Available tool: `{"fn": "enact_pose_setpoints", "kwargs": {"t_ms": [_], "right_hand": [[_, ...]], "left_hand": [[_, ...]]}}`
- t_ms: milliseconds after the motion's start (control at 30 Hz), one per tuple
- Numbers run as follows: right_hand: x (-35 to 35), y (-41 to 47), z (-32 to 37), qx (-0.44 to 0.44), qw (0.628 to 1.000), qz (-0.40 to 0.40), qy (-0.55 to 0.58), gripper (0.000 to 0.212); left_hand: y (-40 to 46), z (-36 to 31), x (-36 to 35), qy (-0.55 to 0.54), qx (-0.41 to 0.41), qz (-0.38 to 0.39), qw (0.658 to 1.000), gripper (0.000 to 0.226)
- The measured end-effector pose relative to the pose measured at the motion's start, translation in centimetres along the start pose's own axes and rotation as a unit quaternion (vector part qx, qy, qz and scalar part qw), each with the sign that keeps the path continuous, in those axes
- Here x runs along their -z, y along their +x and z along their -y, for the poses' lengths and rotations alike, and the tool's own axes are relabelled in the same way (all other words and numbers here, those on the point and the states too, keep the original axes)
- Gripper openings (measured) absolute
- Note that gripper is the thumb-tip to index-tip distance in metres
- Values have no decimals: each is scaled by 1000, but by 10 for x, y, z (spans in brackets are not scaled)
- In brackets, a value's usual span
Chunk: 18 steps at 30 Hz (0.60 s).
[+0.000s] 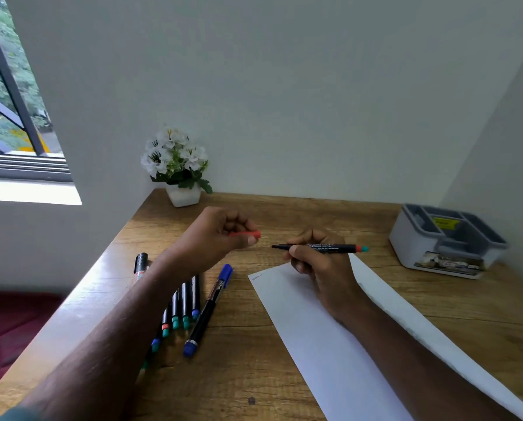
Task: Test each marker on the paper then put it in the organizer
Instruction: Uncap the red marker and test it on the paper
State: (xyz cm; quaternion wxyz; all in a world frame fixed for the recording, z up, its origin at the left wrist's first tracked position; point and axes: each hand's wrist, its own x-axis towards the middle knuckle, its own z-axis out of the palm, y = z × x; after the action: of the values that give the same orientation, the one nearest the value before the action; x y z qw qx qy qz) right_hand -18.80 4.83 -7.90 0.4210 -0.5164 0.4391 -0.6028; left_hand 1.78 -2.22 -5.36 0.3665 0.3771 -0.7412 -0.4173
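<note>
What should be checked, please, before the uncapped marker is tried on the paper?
1. Cap off: ok; the left hand holds the red cap, clear of the tip.
2. Grip: ok; the right hand holds the marker.
3. Tip over paper: not ok; it points left, above bare desk.
4. Blank space: ok; only a small scribble near the top corner.
5. Organizer within reach: cannot tell.
</note>
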Motion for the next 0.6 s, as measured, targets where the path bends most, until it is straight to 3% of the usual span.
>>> {"fn": "enact_pose_setpoints", "kwargs": {"t_ms": [167, 400, 600], "right_hand": [[2, -1, -1, 26, 999, -9, 21, 6], [-1, 1, -4, 51, 998, -15, 21, 27], [0, 1, -5, 52, 998, -15, 24, 7]], "left_hand": [[-2, -3, -3, -26, -17, 35, 999, 16], [-1, -2, -5, -32, -21, 50, 998, 14], [-2, -4, -7, -29, -17, 68, 997, 12]]}}
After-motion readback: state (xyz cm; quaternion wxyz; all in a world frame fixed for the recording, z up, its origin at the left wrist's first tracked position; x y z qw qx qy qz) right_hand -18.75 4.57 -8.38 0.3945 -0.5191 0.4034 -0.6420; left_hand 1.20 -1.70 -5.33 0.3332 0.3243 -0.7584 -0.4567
